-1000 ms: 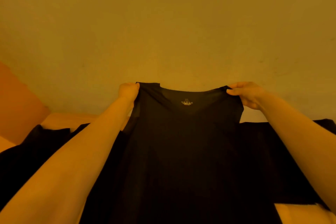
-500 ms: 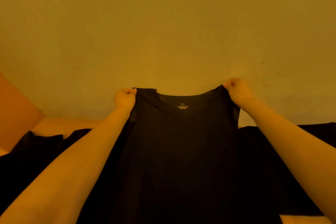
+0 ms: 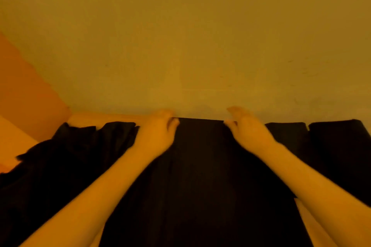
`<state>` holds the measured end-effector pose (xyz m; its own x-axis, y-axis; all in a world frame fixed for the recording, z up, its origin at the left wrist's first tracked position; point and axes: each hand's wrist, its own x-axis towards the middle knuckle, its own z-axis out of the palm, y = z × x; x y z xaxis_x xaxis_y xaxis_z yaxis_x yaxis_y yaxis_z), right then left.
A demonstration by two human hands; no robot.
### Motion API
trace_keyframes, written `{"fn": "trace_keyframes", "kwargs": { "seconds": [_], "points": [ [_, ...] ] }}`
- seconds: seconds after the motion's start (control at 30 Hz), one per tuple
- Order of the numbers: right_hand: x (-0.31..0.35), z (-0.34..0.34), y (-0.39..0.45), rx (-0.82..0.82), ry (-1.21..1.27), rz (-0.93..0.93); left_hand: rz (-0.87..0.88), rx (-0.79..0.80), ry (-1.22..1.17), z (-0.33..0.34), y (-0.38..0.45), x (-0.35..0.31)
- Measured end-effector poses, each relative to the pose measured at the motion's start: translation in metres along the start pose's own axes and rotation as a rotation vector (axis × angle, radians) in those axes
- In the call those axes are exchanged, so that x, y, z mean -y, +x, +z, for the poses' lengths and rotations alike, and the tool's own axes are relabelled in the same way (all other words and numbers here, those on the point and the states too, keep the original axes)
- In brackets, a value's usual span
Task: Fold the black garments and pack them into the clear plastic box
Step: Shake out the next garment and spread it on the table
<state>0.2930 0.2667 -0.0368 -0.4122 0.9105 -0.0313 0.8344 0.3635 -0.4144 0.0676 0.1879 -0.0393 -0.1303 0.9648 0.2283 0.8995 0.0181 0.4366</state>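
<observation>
- Garment [image 3: 200,176] lies flat ahead of me, a long black panel running from the bottom of my view up to a straight top edge at the foot of the wall [image 3: 180,46].
- My left hand [image 3: 158,136] sits at the top left corner of that panel, fingers [image 3: 174,122] bent down over the edge; motion blur keeps me from telling whether they pinch the cloth or only rest on it.
- My right hand [image 3: 249,128] is at the top right corner, thumb touching the edge and the other fingers raised and loosely spread, holding nothing that I can see.
- More black cloth [image 3: 70,156] lies rumpled to the left of the panel, and two neater black pieces [image 3: 321,142] lie to its right.
- All of it rests on a pale surface [image 3: 307,224] that shows at the lower right and along the left.
</observation>
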Motion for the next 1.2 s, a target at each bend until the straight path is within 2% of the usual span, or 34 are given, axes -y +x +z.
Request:
{"fn": "trace_keyframes", "kwargs": {
  "seconds": [0.07,0.13,0.17,0.33,0.5,0.63,0.77,0.87,0.93,1.0,1.03,1.1,1.17,1.2],
  "points": [
    [0.014,0.012,-0.032,0.063,-0.089,-0.076,0.078,0.212,0.14,0.003,-0.054,-0.015],
    [0.02,0.022,-0.048,0.151,-0.143,-0.081,0.016,0.383,0.283,0.012,-0.082,-0.015],
    [0.019,0.026,-0.054,0.197,-0.167,-0.081,-0.027,0.409,0.313,0.013,-0.089,-0.01],
    [0.001,0.029,-0.064,0.233,-0.301,-0.087,-0.152,0.38,0.364,0.008,-0.093,0.015],
    [0.015,0.022,-0.078,0.201,-0.254,-0.045,-0.204,0.319,0.436,0.003,-0.104,0.021],
    [0.015,0.038,-0.119,0.234,-0.297,-0.1,-0.206,0.352,0.39,-0.002,-0.114,0.032],
    [0.002,0.027,-0.126,0.206,-0.257,-0.021,-0.206,0.402,0.412,-0.015,-0.119,0.035],
    [0.006,0.008,-0.16,0.113,-0.009,-0.003,-0.223,0.282,0.347,-0.027,-0.147,0.018],
    [0.004,0.002,-0.211,-0.081,0.23,0.068,-0.232,0.04,0.094,-0.038,-0.193,0.001],
    [-0.001,0.001,-0.273,-0.232,0.474,0.232,-0.26,-0.271,-0.141,-0.044,-0.257,-0.015],
    [-0.004,0.004,-0.302,-0.242,0.58,0.351,-0.331,-0.398,-0.22,-0.045,-0.29,-0.021],
    [-0.011,0.021,-0.353,-0.272,0.612,0.488,-0.661,-0.54,-0.392,-0.037,-0.344,-0.031],
    [-0.017,0.037,-0.384,-0.336,0.577,0.561,-1.009,-0.478,-0.534,-0.021,-0.372,-0.028],
    [-0.017,0.042,-0.392,-0.318,0.591,0.602,-1.091,-0.382,-0.579,-0.015,-0.379,-0.025]
  ]
}}
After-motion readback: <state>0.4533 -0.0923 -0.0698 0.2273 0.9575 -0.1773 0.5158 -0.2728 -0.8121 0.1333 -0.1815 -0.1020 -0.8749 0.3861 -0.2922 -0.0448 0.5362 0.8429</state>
